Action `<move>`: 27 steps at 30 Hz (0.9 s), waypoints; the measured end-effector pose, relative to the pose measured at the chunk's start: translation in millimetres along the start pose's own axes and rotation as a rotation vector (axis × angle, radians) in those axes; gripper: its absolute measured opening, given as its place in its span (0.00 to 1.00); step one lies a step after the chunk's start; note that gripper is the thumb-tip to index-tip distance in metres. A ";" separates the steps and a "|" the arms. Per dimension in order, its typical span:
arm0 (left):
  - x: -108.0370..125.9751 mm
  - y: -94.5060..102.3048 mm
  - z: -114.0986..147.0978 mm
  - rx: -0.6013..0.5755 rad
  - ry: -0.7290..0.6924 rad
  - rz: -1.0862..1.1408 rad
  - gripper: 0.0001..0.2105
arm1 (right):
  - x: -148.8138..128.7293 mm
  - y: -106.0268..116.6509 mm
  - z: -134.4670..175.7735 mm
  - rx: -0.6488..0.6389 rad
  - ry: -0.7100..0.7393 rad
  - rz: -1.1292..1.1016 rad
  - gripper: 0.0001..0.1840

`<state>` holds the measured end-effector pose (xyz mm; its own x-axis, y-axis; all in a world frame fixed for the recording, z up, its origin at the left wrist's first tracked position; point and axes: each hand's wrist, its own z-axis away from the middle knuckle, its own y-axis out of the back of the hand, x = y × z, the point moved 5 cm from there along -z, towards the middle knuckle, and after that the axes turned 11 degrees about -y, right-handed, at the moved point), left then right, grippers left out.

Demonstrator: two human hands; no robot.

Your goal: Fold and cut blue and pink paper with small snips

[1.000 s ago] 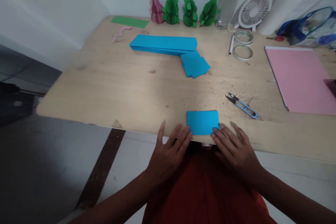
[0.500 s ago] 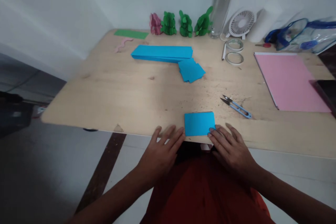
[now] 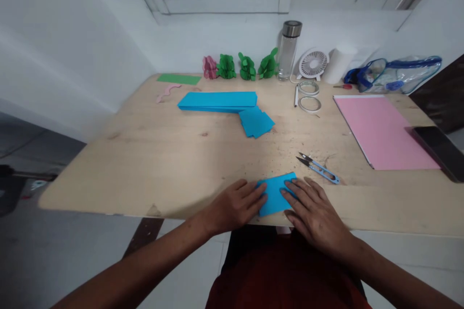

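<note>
A small blue paper rectangle [image 3: 271,198] lies at the table's front edge, slightly turned, with its right end higher. The fingers of my left hand [image 3: 239,205] rest on its left end, stretched out and not wrapped round it. My right hand [image 3: 317,207] lies flat over its right side, fingers spread. Both hands are open, and their fingertips hide parts of the paper's two ends. Just beyond my right hand are blue-handled thread snips [image 3: 319,168], blades apart. Farther back lie a stack of small blue paper pieces [image 3: 255,121] and long blue paper strips [image 3: 217,100].
Pink paper [image 3: 387,135] lies at the right, beside a black phone [image 3: 440,152]. Along the wall stand green paper shapes [image 3: 247,66], a glass bottle [image 3: 287,53] and a small fan [image 3: 313,63]. Tape rolls [image 3: 310,104] lie before them.
The blue rectangle has turned, its right end now higher. My left fingers have moved from beside it onto its left end; my right fingers reach farther over it. The view has tilted up.
</note>
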<state>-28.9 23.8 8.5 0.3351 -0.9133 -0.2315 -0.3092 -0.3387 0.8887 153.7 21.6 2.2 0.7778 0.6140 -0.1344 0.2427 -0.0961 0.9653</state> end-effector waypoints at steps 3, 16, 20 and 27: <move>-11.9 0.4 -3.4 0.045 0.000 -0.072 0.10 | 8.3 3.8 -13.2 0.031 0.000 0.016 0.24; -62.3 28.9 -14.5 0.205 0.377 -0.293 0.08 | 82.4 12.4 -35.5 0.179 -0.222 0.071 0.20; -55.1 17.8 -24.0 0.234 0.374 -0.157 0.10 | 84.8 3.4 -30.9 0.183 -0.213 0.069 0.20; -61.4 20.5 -22.9 0.357 0.516 0.040 0.10 | 87.6 14.3 -47.7 0.162 -0.250 -0.121 0.22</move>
<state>-35.5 78.1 50.0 0.6756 -0.7306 0.0993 -0.5789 -0.4421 0.6852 197.7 111.4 14.9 0.8510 0.4188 -0.3168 0.4161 -0.1699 0.8933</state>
